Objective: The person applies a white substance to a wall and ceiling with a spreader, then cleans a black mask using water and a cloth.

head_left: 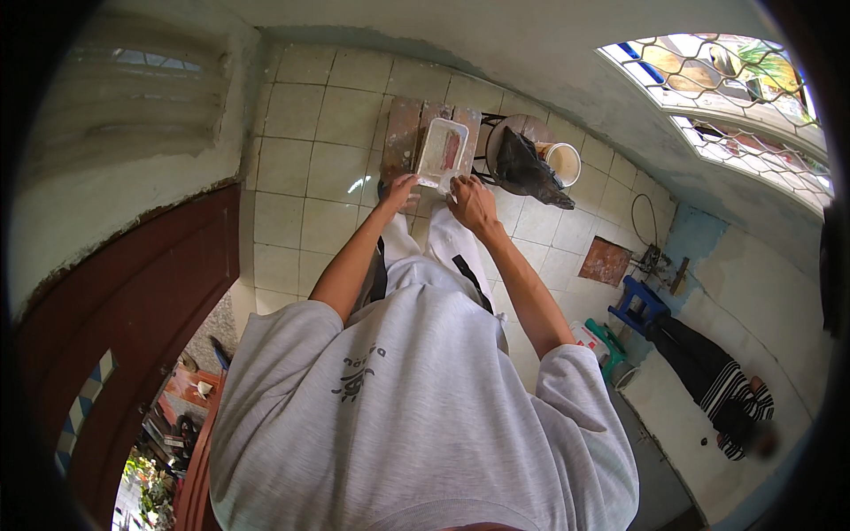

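A shallow white rectangular tray (428, 157) rests on a low, worn wooden table (403, 133) ahead of me. Inside it lies a long reddish-pink piece (452, 149), too small to name. My left hand (401, 193) is at the tray's near left corner, thumb and fingers pinched on the rim. Beside the near right corner, my right hand (473, 202) is closed with its fingertips together. Something pale and clear shows by those fingertips, but I cannot make out what it is.
To the table's right, a round stool (524, 126) carries a crumpled black plastic bag (529, 168); a white bucket (567, 165) stands beside it. Farther right are a rusty floor plate (605, 261), a blue plastic stool (639, 303) and a seated person (708, 372). A brown door (133, 310) is at left.
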`<state>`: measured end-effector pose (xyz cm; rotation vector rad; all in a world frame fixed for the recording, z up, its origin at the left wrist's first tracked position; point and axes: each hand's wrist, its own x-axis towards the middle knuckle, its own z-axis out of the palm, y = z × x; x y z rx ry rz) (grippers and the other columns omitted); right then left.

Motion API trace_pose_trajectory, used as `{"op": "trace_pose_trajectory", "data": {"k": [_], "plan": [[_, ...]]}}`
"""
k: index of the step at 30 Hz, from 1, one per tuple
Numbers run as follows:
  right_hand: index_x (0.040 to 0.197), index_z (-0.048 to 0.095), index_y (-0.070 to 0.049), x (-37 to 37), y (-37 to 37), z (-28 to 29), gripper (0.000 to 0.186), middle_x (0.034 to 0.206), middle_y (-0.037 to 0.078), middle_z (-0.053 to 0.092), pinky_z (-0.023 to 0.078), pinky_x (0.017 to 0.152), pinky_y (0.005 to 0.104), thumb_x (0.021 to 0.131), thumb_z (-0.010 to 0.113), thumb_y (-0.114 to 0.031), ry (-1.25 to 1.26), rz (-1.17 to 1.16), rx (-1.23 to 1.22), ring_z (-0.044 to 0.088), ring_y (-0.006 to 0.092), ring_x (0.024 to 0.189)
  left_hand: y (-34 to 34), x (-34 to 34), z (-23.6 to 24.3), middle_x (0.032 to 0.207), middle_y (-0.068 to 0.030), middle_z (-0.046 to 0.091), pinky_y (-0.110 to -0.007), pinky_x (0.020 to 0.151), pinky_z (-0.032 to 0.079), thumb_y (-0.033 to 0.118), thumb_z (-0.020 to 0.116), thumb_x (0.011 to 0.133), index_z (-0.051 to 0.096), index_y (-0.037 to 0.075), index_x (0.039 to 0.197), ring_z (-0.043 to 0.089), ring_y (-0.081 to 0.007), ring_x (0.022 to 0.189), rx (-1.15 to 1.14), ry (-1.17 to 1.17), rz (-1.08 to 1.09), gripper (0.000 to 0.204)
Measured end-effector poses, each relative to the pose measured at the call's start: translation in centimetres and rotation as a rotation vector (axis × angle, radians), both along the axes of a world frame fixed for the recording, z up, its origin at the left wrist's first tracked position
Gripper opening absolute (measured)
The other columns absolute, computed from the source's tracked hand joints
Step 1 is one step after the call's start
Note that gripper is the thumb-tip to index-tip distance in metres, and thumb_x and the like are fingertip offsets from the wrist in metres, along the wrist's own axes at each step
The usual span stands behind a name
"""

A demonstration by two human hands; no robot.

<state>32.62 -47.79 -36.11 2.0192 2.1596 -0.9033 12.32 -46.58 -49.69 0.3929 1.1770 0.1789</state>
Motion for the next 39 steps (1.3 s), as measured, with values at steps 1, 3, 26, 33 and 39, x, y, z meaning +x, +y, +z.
{"op": "trace_pose_trajectory", "data": {"k": [1, 3, 26, 33, 39], "plan": [[0.096, 0.061, -0.003, -0.1, 0.0, 0.1, 0.021, 0.1, 0.015, 0.065, 0.054, 0.083, 0.0476, 0.086, 0.068, -0.021, 0.011, 0.003, 0.006, 0.062, 0.0367, 0.102, -0.1, 0.0, 0.0, 0.143, -0.0052, 0.056, -0.036, 0.09, 0.051, 0.047, 0.056, 0.099, 0.054, 0.017, 0.143, 0.065, -0.0232, 0.109, 0.003, 0.004, -0.002, 0.053], [0.096, 0.061, -0.003, 0.0, 0.1, 0.0, 0.021, 0.1, 0.015, 0.065, 0.054, 0.083, 0.0476, 0.086, 0.068, -0.021, 0.02, 0.01, 0.012, 0.062, 0.0369, 0.102, -0.2, 0.1, 0.0, 0.144, -0.0053, 0.056, -0.036, 0.09, 0.051, 0.048, 0.056, 0.1, 0.054, 0.017, 0.143, 0.065, -0.0233, 0.11, 0.006, 0.006, 0.0, 0.053], [0.099, 0.065, -0.003, 2.5, 5.2, -0.6, 0.028, 0.1, 0.017, 0.069, 0.055, 0.081, 0.048, 0.085, 0.073, -0.026, -0.05, 0.017, 0.063, 0.066, 0.0379, 0.099, -1.5, 1.4, 1.4, 0.132, -0.0054, 0.061, -0.034, 0.087, 0.053, 0.047, 0.058, 0.099, 0.058, 0.016, 0.137, 0.067, -0.0198, 0.102, 0.043, 0.062, 0.161, 0.049], [0.103, 0.066, 0.0, 5.3, -1.4, -3.0, 0.032, 0.097, 0.02, 0.069, 0.053, 0.08, 0.0482, 0.087, 0.074, -0.028, 0.233, -0.221, 0.028, 0.067, 0.0405, 0.09, -2.9, 5.5, 2.5, 0.131, -0.0059, 0.062, -0.034, 0.085, 0.054, 0.044, 0.057, 0.101, 0.059, 0.015, 0.136, 0.067, -0.0193, 0.101, -0.001, 0.099, 0.193, 0.045], [0.109, 0.066, 0.0, 12.1, -4.5, -2.7, 0.031, 0.104, 0.019, 0.068, 0.052, 0.085, 0.047, 0.089, 0.072, -0.024, 0.486, -0.43, 0.042, 0.066, 0.0413, 0.096, -4.5, 12.7, 2.9, 0.136, -0.0051, 0.062, -0.034, 0.082, 0.054, 0.044, 0.055, 0.102, 0.057, 0.015, 0.137, 0.068, -0.0196, 0.101, -0.022, 0.047, 0.164, 0.045]]}}
